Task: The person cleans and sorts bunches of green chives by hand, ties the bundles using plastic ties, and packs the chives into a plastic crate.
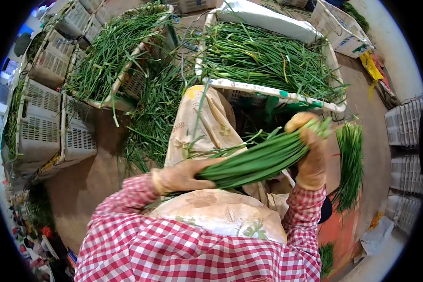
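A thick bundle of long green stalks (261, 160) lies across my lap, above the stained apron (221, 211). My left hand (185, 176), in a tan glove, is wrapped round the bundle's left end. Round its right end, near the pale stalk tips, closes my right hand (310, 150), also gloved. Just beyond my knees stands a white crate (268, 89) heaped with green stalks (263, 56). To the right of my right hand, a separate bundle (350, 164) rests on the floor.
Another crate of greens (115, 56) stands at the upper left, with loose leaves (155, 122) on the floor beside it. White crates (40, 113) are stacked at the far left, and more (404, 127) at the right. A smaller bundle (326, 258) lies at the lower right.
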